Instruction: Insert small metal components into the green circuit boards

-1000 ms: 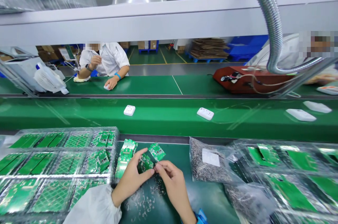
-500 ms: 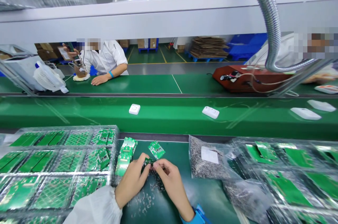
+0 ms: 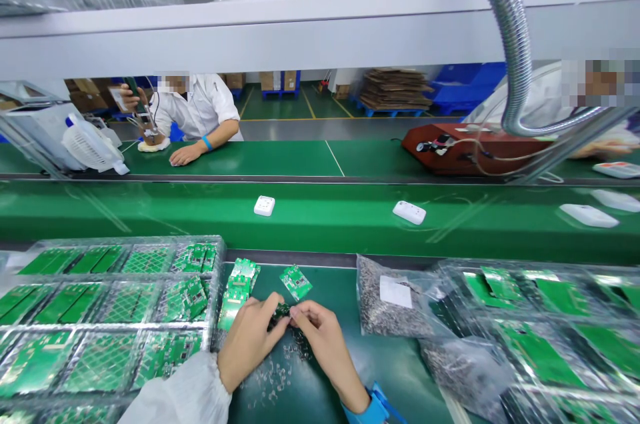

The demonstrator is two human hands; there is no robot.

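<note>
My left hand point(image 3: 253, 337) is closed on a small green circuit board point(image 3: 281, 311), mostly covered by the fingers. At the board's right edge, my right hand point(image 3: 320, 331) pinches with thumb and forefinger; whatever is between those fingertips is too small to make out. Just beyond my hands a single circuit board point(image 3: 296, 283) lies flat on the green mat. A stack of circuit boards point(image 3: 239, 287) sits to the left of it. Below my fingers are scattered small metal parts point(image 3: 270, 381) and a darker heap of tiny pieces point(image 3: 299, 346).
Clear trays with boards stand left point(image 3: 215, 291) and right point(image 3: 530, 317). Bags of small parts point(image 3: 387, 314) lie right of my hands. Ahead, a green conveyor belt point(image 3: 325, 217) carries white plastic cases point(image 3: 264, 205). Across it sits a co-worker point(image 3: 210, 104); a metal hose point(image 3: 517, 44) hangs at upper right.
The white cases on the belt have shifted right. My hands stay nearly in place, with small finger movements at the board. The co-worker's raised hand has moved slightly.
</note>
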